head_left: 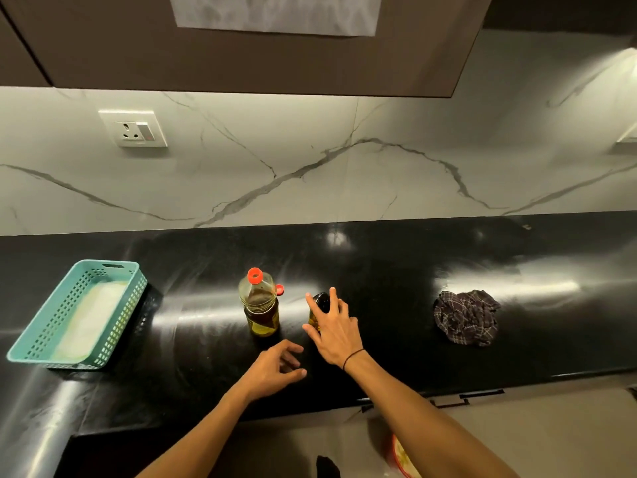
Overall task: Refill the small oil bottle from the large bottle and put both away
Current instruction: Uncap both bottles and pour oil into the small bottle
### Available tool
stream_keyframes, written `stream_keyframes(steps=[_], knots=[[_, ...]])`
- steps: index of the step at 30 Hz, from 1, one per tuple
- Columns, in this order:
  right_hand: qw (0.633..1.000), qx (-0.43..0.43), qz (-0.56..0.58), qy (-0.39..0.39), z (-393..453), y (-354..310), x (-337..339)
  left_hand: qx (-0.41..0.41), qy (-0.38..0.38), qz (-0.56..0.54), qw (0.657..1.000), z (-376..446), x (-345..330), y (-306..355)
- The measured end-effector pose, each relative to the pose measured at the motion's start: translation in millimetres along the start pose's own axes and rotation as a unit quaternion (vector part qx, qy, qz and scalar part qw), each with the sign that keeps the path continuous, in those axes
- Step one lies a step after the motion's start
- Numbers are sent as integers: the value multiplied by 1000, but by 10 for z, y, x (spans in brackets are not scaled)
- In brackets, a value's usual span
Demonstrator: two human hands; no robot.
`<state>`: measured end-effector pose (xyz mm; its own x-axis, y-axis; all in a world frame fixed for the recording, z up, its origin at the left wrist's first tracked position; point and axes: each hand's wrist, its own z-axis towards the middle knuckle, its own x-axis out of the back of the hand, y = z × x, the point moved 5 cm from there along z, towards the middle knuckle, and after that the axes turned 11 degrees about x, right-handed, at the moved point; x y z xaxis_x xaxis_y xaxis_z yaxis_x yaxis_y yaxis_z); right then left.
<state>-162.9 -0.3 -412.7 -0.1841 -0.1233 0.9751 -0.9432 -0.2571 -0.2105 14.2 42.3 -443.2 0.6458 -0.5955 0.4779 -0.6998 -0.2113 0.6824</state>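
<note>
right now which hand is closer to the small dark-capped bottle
Right. The right hand reaches over the small bottle, fingers spread; the left hand hovers nearer the counter edge, apart from it.

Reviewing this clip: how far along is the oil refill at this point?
Done: the large bottle stands open on the counter, its red flip cap hanging aside. In hand: the right hand reaches with spread fingers onto the small bottle; the left hand hovers, holding nothing. Whether oil was poured cannot be told. Left: both bottles remain out.

Shown: red-capped clear plastic large bottle [259, 305] of amber oil; perforated teal plastic basket [113, 270]; dark checked crumpled cloth [465, 317]; glossy black stone counter [396, 270]; grey-veined white marble wall [310, 150].
</note>
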Motion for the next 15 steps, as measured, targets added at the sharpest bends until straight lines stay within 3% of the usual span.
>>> stream_keyframes(steps=[5,15], knots=[[999,-33,-11,-29,109,1,-73,10,12,-5,1000,-25,-40,-39],[999,-32,-41,16,305,20,-78,24,16,-15,999,-19,-34,-43]])
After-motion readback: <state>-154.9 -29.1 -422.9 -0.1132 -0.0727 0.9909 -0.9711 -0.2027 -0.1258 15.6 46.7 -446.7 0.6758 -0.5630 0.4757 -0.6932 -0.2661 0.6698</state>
